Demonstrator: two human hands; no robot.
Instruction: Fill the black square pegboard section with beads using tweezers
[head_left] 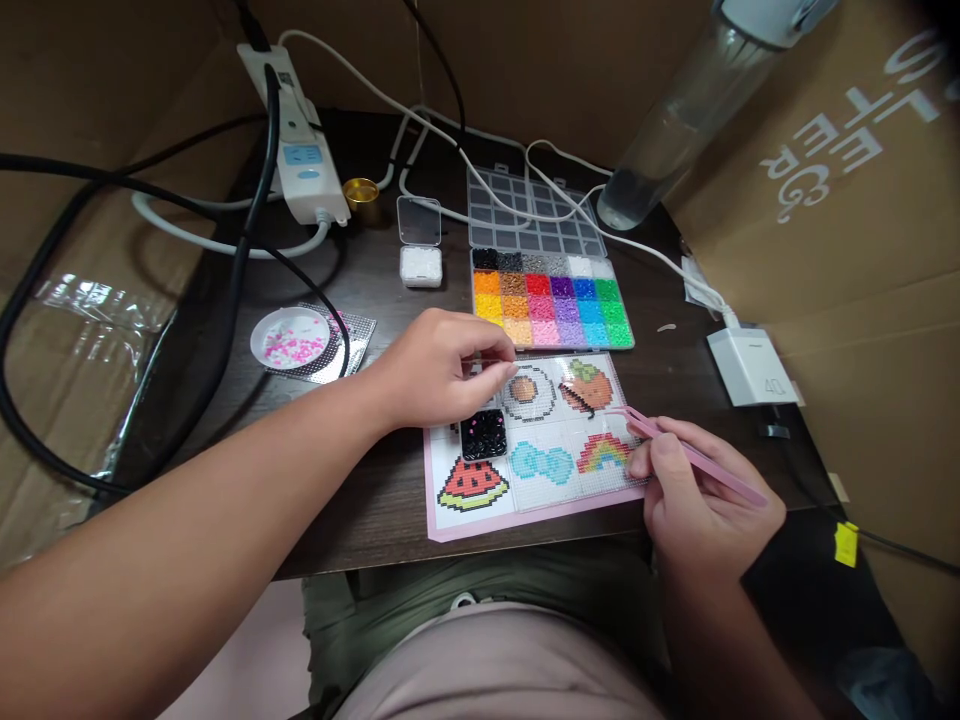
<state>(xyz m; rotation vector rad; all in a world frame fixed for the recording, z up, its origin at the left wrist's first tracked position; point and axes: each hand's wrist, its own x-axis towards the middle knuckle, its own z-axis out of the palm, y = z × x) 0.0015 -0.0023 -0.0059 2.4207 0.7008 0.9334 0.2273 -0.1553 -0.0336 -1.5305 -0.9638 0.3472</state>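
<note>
My right hand (697,490) grips pink tweezers (697,460), their tips pointing left at the right edge of the clear pegboard (551,490). The board lies over a pattern sheet (454,510) showing a watermelon, an egg, an orange fruit, a bow and a rainbow. A slanting row of black beads (579,400) sits on the fruit picture. My left hand (450,365) hovers over the board's upper left, thumb and forefinger brought together; whatever they pinch is too small to make out. Just below them stands a small box of black beads (484,435) with a few pink ones.
Behind the sheet lies an open sorting case (551,300) of coloured beads. A small box of white beads (421,266), a round dish (290,338) with pink and white beads, a power strip (307,170), a white charger (752,367), a clear bottle (660,140) and loose cables surround it.
</note>
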